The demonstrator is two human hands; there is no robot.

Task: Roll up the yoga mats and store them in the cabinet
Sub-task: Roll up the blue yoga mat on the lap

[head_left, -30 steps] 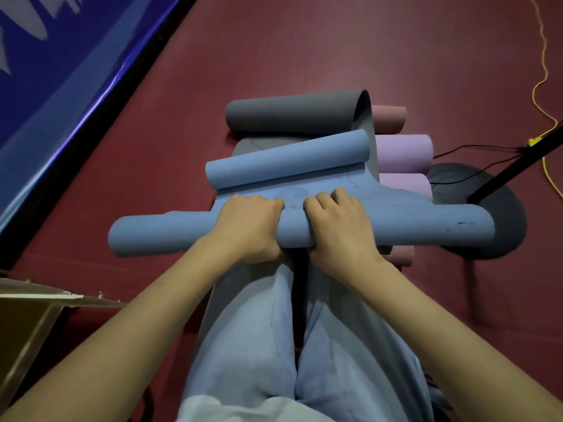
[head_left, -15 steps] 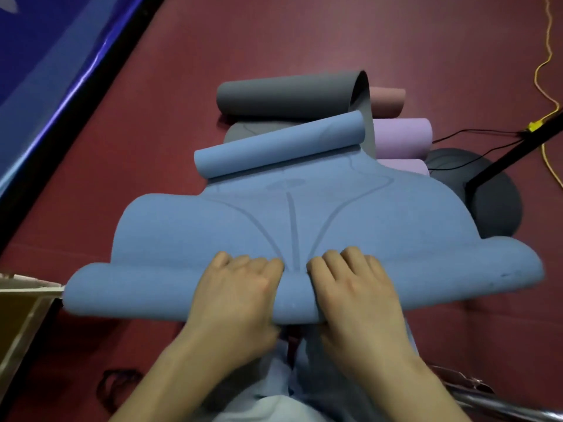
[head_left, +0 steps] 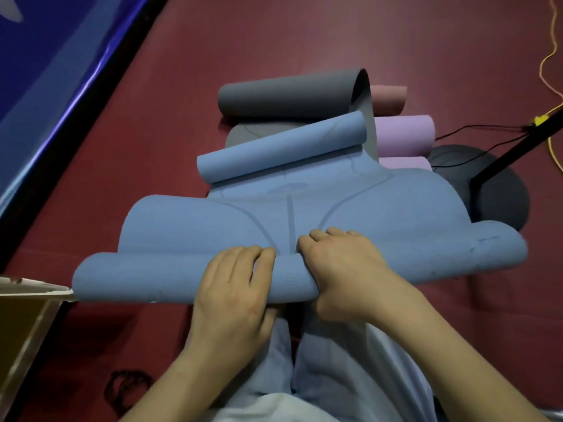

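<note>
A blue foam yoga mat (head_left: 350, 214) printed with faint alignment lines is seen partly rolled at its near end, across the person's lap above the dark red floor (head_left: 274, 35), while its far end is curled into a smaller roll. The near roll is gripped at its middle by the left hand (head_left: 234, 287), fingers curled over the top, and by the right hand (head_left: 338, 269), fingers bent onto the flat sheet and thumb tucked under the roll. Beneath the far end a grey mat (head_left: 286, 94) is spread with its own end curled, and a lilac rolled mat (head_left: 403, 135) and a pink rolled mat (head_left: 388, 99) are stacked just beside it. A black round stand base (head_left: 499, 199) with cables lies to the right, a cardboard box (head_left: 27, 324) at the left edge. Compared with half a second ago, the right hand has been shifted further onto the sheet and the roll is tilted
</note>
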